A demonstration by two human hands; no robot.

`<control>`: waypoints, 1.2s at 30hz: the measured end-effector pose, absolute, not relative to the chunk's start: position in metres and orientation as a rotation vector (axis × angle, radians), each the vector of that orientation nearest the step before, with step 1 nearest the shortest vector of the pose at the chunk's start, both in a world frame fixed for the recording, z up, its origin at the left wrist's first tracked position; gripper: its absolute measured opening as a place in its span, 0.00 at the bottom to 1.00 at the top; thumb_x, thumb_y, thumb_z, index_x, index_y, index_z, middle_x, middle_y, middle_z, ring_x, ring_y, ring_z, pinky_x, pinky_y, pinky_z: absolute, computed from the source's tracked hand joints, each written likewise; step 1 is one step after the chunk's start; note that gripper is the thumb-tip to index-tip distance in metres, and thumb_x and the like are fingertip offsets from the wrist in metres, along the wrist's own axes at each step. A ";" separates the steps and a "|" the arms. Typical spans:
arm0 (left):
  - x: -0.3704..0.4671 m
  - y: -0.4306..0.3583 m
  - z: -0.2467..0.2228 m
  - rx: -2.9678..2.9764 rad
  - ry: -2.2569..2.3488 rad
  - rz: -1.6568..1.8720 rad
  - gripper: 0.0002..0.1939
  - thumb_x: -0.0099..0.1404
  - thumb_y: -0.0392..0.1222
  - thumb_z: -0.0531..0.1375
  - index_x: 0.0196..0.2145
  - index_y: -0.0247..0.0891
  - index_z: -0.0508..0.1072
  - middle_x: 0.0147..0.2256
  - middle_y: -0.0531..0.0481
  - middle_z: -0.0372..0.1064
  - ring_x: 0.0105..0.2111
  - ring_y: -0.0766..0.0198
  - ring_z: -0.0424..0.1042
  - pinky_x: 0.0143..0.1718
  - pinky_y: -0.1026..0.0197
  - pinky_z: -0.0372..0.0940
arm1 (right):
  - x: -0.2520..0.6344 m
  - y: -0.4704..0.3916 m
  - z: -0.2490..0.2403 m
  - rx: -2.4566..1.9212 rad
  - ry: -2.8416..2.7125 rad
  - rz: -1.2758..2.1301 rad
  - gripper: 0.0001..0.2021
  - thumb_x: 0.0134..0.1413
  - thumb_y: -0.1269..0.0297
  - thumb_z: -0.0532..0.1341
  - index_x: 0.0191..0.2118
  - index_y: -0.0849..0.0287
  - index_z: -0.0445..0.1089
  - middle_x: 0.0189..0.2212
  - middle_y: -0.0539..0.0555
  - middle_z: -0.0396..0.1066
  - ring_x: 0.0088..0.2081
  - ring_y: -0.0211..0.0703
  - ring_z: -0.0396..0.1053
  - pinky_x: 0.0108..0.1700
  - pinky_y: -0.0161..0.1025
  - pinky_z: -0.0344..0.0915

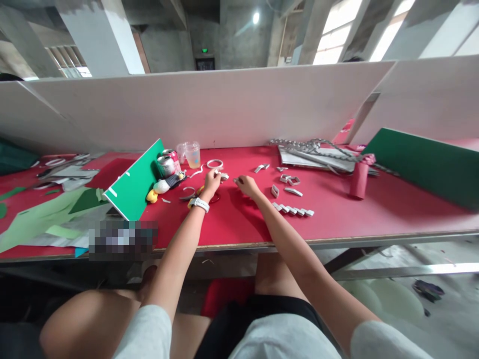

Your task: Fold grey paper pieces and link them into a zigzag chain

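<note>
Over the red table (239,224), my left hand (212,182) has its fingers pinched at a small grey-white folded piece (224,176). My right hand (247,186) is a short way to the right, fingers closed together; something tiny and pale shows at its fingertips, too small to name. Right of my right hand lie a row of joined folded pieces (294,210), a diamond-shaped piece (275,191), a flat strip (293,191) and a few more folded pieces (294,181). A roll of tape (214,164) lies behind my left hand.
A green divider (136,182) stands left, beside cans (168,162), a plastic cup (193,155) and a plush toy (162,186). At right are a pink bottle (359,179), a braided silver chain (310,145) on boards and another green panel (422,167). A white partition (224,109) runs behind.
</note>
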State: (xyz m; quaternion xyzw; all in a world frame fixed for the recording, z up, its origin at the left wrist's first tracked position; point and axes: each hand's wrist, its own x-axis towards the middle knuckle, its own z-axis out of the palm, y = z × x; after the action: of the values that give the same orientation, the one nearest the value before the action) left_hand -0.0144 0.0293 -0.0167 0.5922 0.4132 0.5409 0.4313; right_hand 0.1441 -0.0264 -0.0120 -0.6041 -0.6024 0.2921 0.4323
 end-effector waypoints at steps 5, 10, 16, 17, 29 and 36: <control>-0.009 0.023 -0.016 1.497 1.011 1.302 0.12 0.58 0.29 0.56 0.39 0.34 0.74 0.32 0.48 0.75 0.24 0.69 0.72 0.32 0.62 0.71 | 0.147 -0.032 -0.004 -1.293 -1.351 1.020 0.05 0.60 0.72 0.55 0.36 0.60 0.68 0.34 0.55 0.75 0.31 0.38 0.75 0.30 0.31 0.65; -0.010 0.019 -0.014 1.450 0.959 1.271 0.06 0.57 0.32 0.57 0.30 0.32 0.76 0.31 0.44 0.76 0.28 0.65 0.75 0.39 0.56 0.72 | 0.149 -0.033 -0.005 -1.131 -1.180 1.241 0.08 0.63 0.69 0.53 0.43 0.59 0.68 0.34 0.54 0.77 0.28 0.36 0.74 0.30 0.32 0.68; -0.011 0.018 -0.012 1.390 0.825 1.250 0.11 0.59 0.44 0.62 0.31 0.31 0.76 0.31 0.42 0.77 0.37 0.57 0.77 0.45 0.49 0.72 | 0.152 -0.024 -0.011 -1.049 -1.011 1.385 0.09 0.63 0.67 0.52 0.39 0.60 0.69 0.28 0.53 0.76 0.25 0.36 0.72 0.29 0.32 0.69; -0.011 0.017 -0.012 1.388 0.803 1.245 0.12 0.57 0.45 0.64 0.31 0.31 0.76 0.31 0.43 0.77 0.37 0.57 0.77 0.46 0.49 0.72 | 0.153 -0.023 -0.011 -1.045 -0.986 1.393 0.09 0.63 0.67 0.52 0.38 0.60 0.69 0.27 0.53 0.75 0.25 0.37 0.72 0.30 0.33 0.70; -0.010 0.023 -0.018 1.447 0.722 1.236 0.24 0.50 0.48 0.72 0.42 0.33 0.73 0.32 0.45 0.78 0.33 0.59 0.78 0.41 0.53 0.72 | 0.145 -0.032 -0.007 -0.982 -0.963 1.288 0.09 0.57 0.70 0.60 0.44 0.56 0.70 0.26 0.48 0.74 0.26 0.36 0.71 0.33 0.33 0.70; -0.004 0.022 -0.021 1.523 0.626 1.242 0.23 0.49 0.51 0.71 0.37 0.31 0.77 0.34 0.43 0.78 0.33 0.60 0.77 0.45 0.51 0.72 | 0.145 -0.034 -0.005 -0.977 -0.957 1.276 0.13 0.55 0.72 0.57 0.45 0.57 0.71 0.26 0.48 0.75 0.25 0.35 0.71 0.29 0.32 0.67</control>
State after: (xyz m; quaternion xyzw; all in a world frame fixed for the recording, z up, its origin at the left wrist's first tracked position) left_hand -0.0038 0.0220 -0.0210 0.6335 0.2605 0.5165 0.5138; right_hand 0.1449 -0.0344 -0.0053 -0.4204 -0.4117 0.5491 0.5935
